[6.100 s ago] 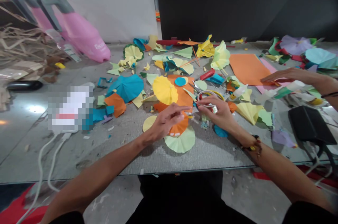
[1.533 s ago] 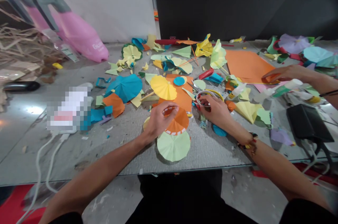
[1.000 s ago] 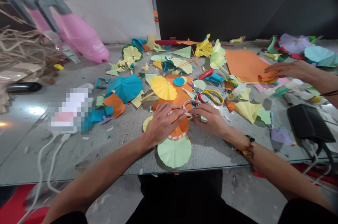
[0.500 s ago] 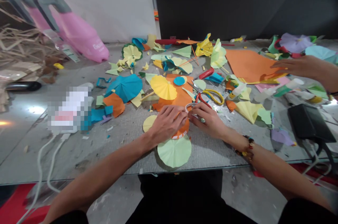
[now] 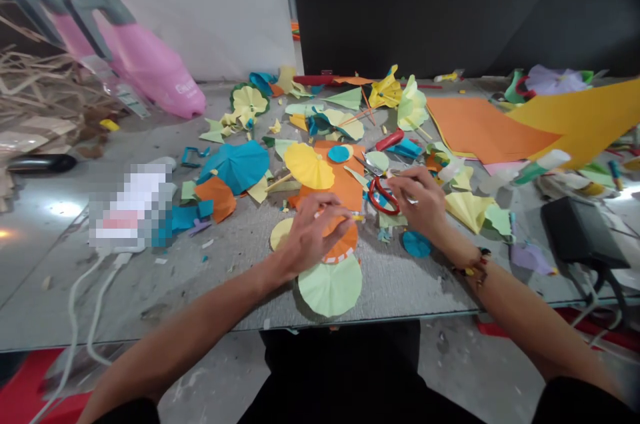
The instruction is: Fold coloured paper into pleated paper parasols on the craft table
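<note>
My left hand (image 5: pixel 313 231) lies with curled fingers on an orange paper umbrella with a white-striped rim (image 5: pixel 343 245), pinching at its top. A light green paper circle (image 5: pixel 330 287) sits just below it, near the table edge. My right hand (image 5: pixel 423 201) is further right, fingers curled down over the scissors (image 5: pixel 384 196); only their red handle loop shows beside my thumb. What those fingers hold is hidden.
The grey table (image 5: pixel 240 257) is strewn with paper umbrellas and scraps: yellow (image 5: pixel 310 167), blue (image 5: pixel 237 164). An orange sheet (image 5: pixel 480 127) lies at right, a yellow-orange sheet (image 5: pixel 575 121) raised above it. There is also a black device (image 5: pixel 575 231), white cables (image 5: pixel 85 304) and a pink object (image 5: pixel 150 64).
My right hand, which held a white ring against the orange umbrella, has moved right onto the scissors. The other person's hand at right is gone and a yellow-orange sheet has lifted there.
</note>
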Demonstrator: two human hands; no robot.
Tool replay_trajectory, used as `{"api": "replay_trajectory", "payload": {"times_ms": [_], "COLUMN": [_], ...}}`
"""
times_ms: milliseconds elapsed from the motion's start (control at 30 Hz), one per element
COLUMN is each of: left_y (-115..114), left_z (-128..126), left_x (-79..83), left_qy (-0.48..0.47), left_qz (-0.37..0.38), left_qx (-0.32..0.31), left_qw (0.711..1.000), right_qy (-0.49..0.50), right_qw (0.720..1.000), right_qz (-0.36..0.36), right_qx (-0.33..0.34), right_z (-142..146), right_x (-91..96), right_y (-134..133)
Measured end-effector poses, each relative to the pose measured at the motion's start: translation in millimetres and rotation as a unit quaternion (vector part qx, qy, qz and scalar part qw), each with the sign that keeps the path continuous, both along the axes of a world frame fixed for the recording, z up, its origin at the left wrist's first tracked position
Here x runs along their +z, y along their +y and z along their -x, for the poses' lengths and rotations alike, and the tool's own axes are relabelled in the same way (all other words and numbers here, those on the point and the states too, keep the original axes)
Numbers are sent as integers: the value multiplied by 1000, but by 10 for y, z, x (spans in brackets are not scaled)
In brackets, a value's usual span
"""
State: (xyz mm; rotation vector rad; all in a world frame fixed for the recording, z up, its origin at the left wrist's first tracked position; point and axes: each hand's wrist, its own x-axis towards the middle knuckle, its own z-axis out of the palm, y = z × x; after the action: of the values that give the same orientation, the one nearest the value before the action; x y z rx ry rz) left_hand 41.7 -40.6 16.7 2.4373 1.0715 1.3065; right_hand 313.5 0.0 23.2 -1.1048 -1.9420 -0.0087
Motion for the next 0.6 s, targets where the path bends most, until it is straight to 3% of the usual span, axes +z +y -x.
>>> {"api": "replay_trajectory", "payload": {"times_ms": [100,200,500,600], "left_y": [94,147,96,81], "left_z": [-2,14,38,33], "left_x": [11,24,15,7], "left_qy": [-122,-186,-170,-137], "left_qz": [124,200,209,185], "left_qx": [3,-17,-70,-92], "left_qw": [985,962,960,969], "right_qy": [-70,-73,-19,-10], "right_qw": [994,989,985,990], "right_qz": [44,81,159,127], "right_qx": [76,96,57,62], "right_z": [59,109,77,104], "right_x": [-105,-172,-189,-157], "right_y": [29,34,29,13]}}
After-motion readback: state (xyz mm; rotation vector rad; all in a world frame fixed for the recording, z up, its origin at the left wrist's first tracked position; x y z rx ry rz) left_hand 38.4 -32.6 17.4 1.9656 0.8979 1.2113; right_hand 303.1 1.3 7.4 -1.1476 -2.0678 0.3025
